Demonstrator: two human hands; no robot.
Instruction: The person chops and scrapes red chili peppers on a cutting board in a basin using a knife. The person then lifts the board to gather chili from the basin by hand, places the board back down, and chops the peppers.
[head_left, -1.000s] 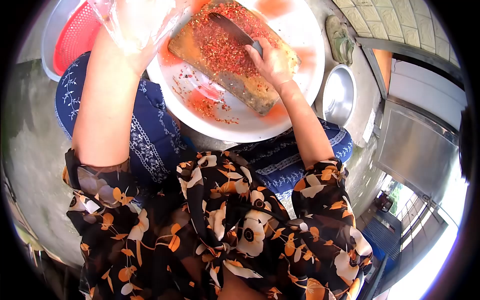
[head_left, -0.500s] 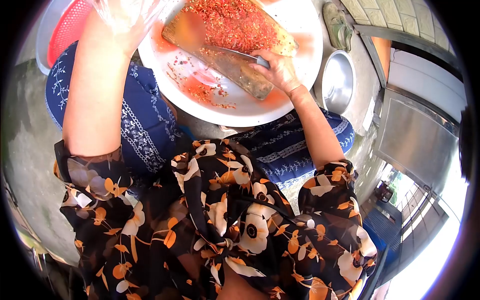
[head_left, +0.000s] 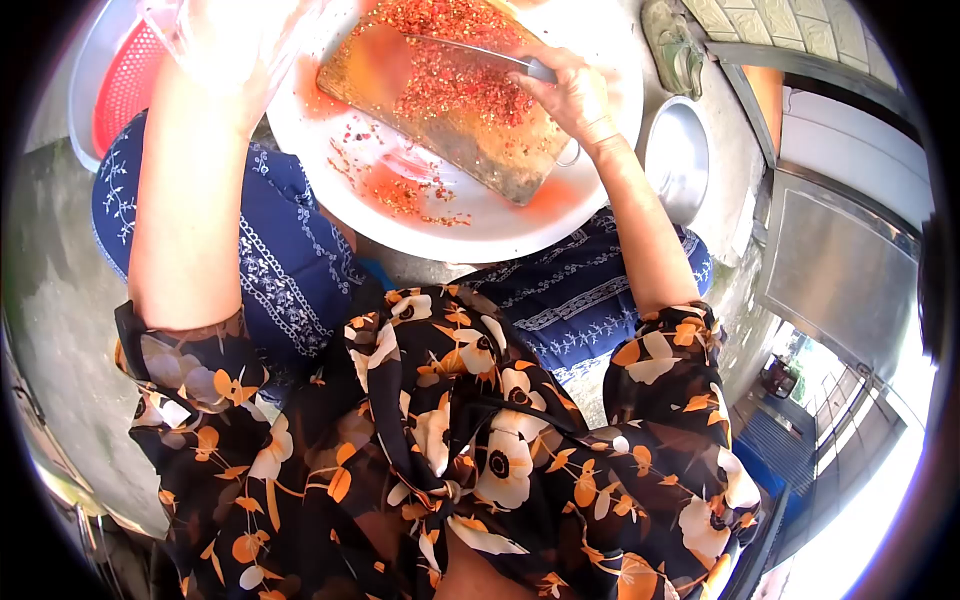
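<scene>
A wooden chopping board (head_left: 490,145) lies in a large white basin (head_left: 560,215), covered with chopped red chili (head_left: 455,85). My right hand (head_left: 575,95) grips the handle of a knife (head_left: 470,48) whose blade lies across the chili on the board. My left hand (head_left: 225,40) is raised at the top left, overexposed, and seems to be inside a clear plastic bag or glove; what it holds is unclear. Loose chili bits (head_left: 400,190) lie in the basin in front of the board.
A red plastic basket (head_left: 125,85) sits in a grey basin at the top left. A small metal bowl (head_left: 678,165) stands on the concrete floor to the right. A sandal (head_left: 672,45) lies beyond it. My lap in blue patterned cloth is below the basin.
My right hand has lifted the knife from the board's near part to its far part, sweeping the blade across the chili. The left arm has stayed raised.
</scene>
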